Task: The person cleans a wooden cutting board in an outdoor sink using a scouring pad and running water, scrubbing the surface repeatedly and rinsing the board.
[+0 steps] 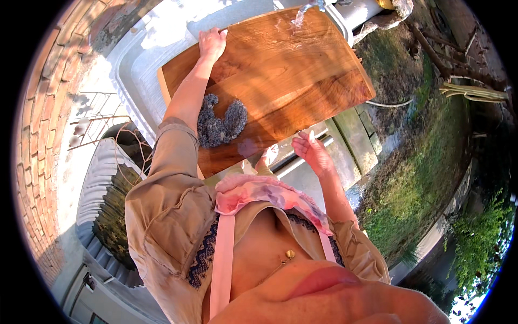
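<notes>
A large wet wooden board [280, 65] lies tilted across a pale sink [129, 70]. At its far left edge my left hand [212, 45] is closed, the fingers curled over the rim. My right hand [315, 155] is just off the board's near edge, palm turned up and fingers loosely apart, with nothing seen in it. A dark grey, curly scouring pad [220, 122] rests on the board's near left part, beside my left forearm. Water runs from a tap [312, 5] onto the far right of the board.
Grass and wet ground [415, 189] lie to the right, with cut branches [431, 54] beyond. On the left are a brick surface [48, 135], a thin wire rack [100, 116] and a white ribbed container [100, 183]. Below the board, a bare foot [269, 154] shows near grey slabs [353, 140].
</notes>
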Available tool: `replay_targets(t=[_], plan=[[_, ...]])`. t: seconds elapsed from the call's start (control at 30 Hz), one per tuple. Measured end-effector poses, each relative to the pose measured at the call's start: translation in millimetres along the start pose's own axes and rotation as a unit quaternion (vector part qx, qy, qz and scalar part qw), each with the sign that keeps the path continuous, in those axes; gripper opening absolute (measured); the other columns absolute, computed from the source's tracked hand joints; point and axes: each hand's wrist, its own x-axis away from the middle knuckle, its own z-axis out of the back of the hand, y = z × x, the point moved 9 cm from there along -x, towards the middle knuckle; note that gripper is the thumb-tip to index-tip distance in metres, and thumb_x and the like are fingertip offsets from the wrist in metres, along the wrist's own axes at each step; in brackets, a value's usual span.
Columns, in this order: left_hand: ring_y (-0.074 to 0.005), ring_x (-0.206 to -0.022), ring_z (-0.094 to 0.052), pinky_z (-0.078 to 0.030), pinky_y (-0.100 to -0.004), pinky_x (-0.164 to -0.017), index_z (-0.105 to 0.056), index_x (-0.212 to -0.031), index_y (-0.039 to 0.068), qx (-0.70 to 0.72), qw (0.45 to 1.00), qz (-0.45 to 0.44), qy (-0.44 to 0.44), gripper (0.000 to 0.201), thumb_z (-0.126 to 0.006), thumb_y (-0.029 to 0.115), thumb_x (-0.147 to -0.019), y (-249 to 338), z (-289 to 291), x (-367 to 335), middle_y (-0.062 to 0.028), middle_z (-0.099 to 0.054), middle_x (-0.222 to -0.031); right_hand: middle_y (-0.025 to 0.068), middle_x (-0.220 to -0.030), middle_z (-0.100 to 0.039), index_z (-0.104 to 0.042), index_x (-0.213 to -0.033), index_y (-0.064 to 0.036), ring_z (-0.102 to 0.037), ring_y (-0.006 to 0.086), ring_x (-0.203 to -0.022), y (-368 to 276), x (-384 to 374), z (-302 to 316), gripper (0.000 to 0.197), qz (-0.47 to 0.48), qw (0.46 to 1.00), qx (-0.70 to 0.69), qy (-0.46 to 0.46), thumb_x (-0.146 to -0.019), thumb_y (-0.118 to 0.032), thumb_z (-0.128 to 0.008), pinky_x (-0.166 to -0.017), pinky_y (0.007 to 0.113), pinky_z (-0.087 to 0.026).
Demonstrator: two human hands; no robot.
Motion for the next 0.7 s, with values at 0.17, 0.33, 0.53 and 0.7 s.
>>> replay_targets(t=[0.17,0.33,0.53,0.7], plan=[[-0.0383,-0.105,-0.062,-0.035,-0.0503,-0.110,-0.069,-0.102,0.001,0.021,0.999,0.008,-0.034,0.040,-0.057,0.040,-0.098,24.2,-13.9,-7.8,-0.0183,-0.072,-0.099,0.0144,-0.112,-0.068,-0.061,-0.123,0.0018,-0.065,0.0254,-0.104,-234.6,10.5,136.5,0.056,0.441,0.740,0.331,0.385,-0.100,-0.050,-0.058,-0.094,0.036,-0.050],[-0.0383,-0.106,-0.061,-0.034,-0.0499,-0.110,-0.066,-0.103,0.002,0.005,0.999,-0.030,0.024,0.039,-0.053,0.038,-0.100,5.5,-5.3,-0.7,-0.0175,-0.071,-0.105,0.0240,-0.136,-0.061,-0.060,-0.137,-0.0044,-0.058,0.0391,-0.127,-321.9,-56.4,67.5,0.090,0.119,0.504,0.737,0.434,-0.093,-0.079,-0.032,-0.106,0.050,-0.044],[-0.0375,-0.139,-0.045,-0.025,-0.0539,-0.118,-0.054,-0.142,0.006,0.125,0.990,-0.049,-0.038,0.064,-0.061,0.049,-0.096,-16.4,35.0,54.5,-0.0239,-0.051,-0.147,0.0188,-0.135,-0.064,-0.064,-0.136,-0.0101,-0.059,0.0364,-0.127,-302.6,-115.0,61.7,0.099,0.068,0.561,0.739,0.367,-0.086,-0.088,-0.031,-0.104,0.048,-0.047],[-0.0441,-0.148,-0.026,-0.022,-0.0502,-0.120,-0.041,-0.150,0.001,0.051,0.987,0.149,-0.008,0.079,-0.069,0.046,-0.092,-58.8,136.6,177.2,-0.0292,-0.033,-0.157,0.0178,-0.131,-0.067,-0.068,-0.132,-0.0110,-0.063,0.0346,-0.121,-311.6,-86.5,80.2,0.101,0.103,0.547,0.716,0.422,-0.082,-0.091,-0.033,-0.100,0.047,-0.049]])
